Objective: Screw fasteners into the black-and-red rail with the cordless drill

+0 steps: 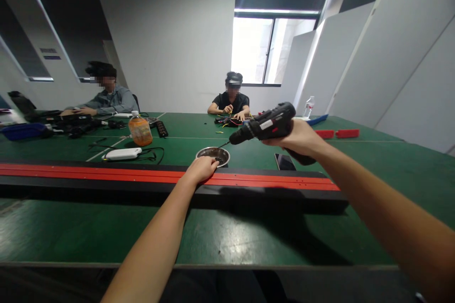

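My right hand [302, 138] is wrapped round the grip of a black cordless drill [275, 123]. The drill is tilted down to the left, and its thin bit points into a small round metal bowl [227, 155]. My left hand [202, 169] is closed at the bowl's near edge, fingers curled down. Small dark bits lie in the bowl beside its fingertips; whatever those fingers pinch is hidden. Beneath the left wrist runs a long black beam with a red top rail [263, 181], lying across the table.
A phone [284, 162] lies behind the beam. To the left are a white power bank-like box [122, 153] with cables and an orange drink bottle [140, 129]. Red blocks [347, 133] lie to the right. Two people [232, 94] sit across the green table, one handling coloured wires.
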The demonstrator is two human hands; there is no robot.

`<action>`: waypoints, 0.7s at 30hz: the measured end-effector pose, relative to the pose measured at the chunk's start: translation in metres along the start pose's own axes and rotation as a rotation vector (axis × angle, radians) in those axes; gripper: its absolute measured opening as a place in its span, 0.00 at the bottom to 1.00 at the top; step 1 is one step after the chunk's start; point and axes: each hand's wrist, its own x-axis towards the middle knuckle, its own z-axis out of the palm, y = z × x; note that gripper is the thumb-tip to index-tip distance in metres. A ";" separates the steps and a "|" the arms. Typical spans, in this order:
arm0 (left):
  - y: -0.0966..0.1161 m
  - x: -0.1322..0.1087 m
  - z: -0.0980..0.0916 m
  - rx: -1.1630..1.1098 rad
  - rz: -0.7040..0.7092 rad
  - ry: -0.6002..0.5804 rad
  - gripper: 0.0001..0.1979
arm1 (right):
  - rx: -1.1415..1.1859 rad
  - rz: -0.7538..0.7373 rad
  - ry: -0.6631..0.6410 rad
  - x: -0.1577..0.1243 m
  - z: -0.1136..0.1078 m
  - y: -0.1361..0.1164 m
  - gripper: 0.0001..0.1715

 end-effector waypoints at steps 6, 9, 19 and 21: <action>0.001 -0.003 -0.002 -0.011 0.009 0.037 0.23 | 0.459 0.234 0.178 -0.033 0.063 0.031 0.23; 0.002 -0.003 -0.003 -0.028 0.031 0.055 0.21 | 0.561 0.263 0.264 -0.038 0.083 0.040 0.23; 0.000 -0.002 0.000 -0.065 0.103 0.159 0.14 | 0.478 0.255 0.396 -0.051 0.097 0.032 0.22; 0.000 -0.002 0.000 -0.081 0.099 0.186 0.13 | 0.440 0.247 0.390 -0.053 0.098 0.030 0.22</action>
